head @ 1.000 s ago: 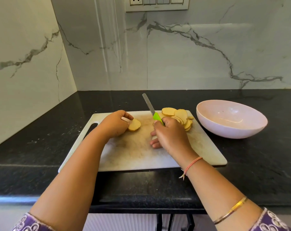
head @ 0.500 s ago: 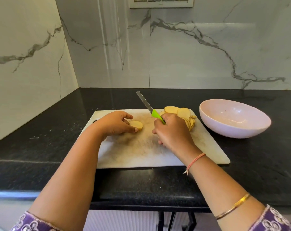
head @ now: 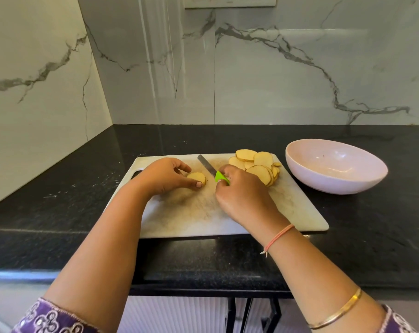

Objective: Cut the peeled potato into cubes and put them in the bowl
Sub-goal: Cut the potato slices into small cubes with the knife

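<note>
Head cam, looking down at a white plastic cutting board (head: 299,212) on a black speckled stone counter (head: 59,212), about the middle of the frame. The left hand (head: 165,176) is curled over a small round yellow potato piece (head: 195,177) near the board's centre, thumb and fingertips pinching its edges. It looks like a thick slice or a few stacked, can't really tell.

Just right of it, the right hand (head: 242,195) is wrapped around the bright green handle of a small grey-bladed knife (head: 208,165). The blade angles toward the upper left and sits low over the board, between the two hands. Can't tell if the tip touches the board.

Behind the right hand, at the board's far right corner, there's a loose heap of round potato slices (head: 259,164) overlapping each other. The pale pink round bowl (head: 335,164) stands on the counter right of the board, close to that heap but not touching it.
</note>
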